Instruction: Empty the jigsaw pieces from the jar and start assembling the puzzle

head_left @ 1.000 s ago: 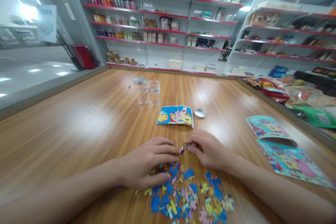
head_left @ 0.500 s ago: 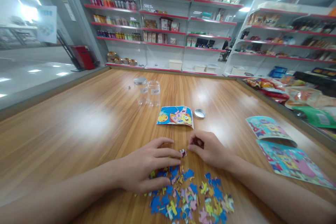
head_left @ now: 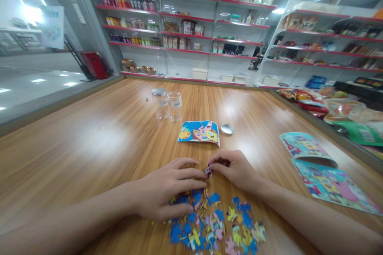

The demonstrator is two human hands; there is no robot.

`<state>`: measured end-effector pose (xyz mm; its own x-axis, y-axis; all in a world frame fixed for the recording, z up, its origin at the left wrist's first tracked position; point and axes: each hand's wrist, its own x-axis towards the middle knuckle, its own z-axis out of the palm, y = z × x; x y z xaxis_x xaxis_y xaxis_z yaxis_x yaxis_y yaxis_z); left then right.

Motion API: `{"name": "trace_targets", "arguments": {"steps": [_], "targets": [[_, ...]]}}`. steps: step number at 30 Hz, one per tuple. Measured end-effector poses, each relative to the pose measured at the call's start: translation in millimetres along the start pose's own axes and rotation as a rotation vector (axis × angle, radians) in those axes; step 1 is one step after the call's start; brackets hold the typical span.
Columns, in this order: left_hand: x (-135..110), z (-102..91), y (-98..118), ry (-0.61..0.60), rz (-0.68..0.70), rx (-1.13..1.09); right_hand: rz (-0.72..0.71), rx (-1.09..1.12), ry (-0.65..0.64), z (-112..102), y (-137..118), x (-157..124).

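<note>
My left hand lies flat with fingers spread, its fingertips touching a small jigsaw piece on the wooden table. From the other side my right hand pinches a dark blue puzzle piece between thumb and forefinger, right against that first one. Below both hands spreads a loose pile of jigsaw pieces in blue, yellow and pink, partly covered by my left hand. Beyond the hands lies a cartoon picture card with a curled edge.
Two clear jars, one lidded and one without a lid, stand farther back. A silver lid lies beside the card. Two more picture sheets lie at right, near packaged snacks. Stocked shelves rise behind the table.
My right hand has moved slightly left, bringing its pinched piece up against the piece at my left fingertips. My left hand has stayed in place.
</note>
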<state>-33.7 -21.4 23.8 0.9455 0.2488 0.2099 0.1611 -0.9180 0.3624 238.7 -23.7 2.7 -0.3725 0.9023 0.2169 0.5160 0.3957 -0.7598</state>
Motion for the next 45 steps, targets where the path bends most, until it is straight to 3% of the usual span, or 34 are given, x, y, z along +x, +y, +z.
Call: {"name": "trace_targets", "arguments": {"steps": [18, 37, 45], "targets": [[1.3, -0.5, 2.1, 0.09, 0.023, -0.021, -0.104, -0.087, 0.026, 1.6, 1.7, -2.5], [1.8, -0.9, 1.6, 0.057, 0.016, -0.012, -0.206, -0.188, -0.019, -0.2, -3.0, -1.9], [1.4, -0.3, 1.7, 0.061, 0.015, -0.02, -0.216, -0.109, 0.007, -1.1, -3.7, -3.7]]}}
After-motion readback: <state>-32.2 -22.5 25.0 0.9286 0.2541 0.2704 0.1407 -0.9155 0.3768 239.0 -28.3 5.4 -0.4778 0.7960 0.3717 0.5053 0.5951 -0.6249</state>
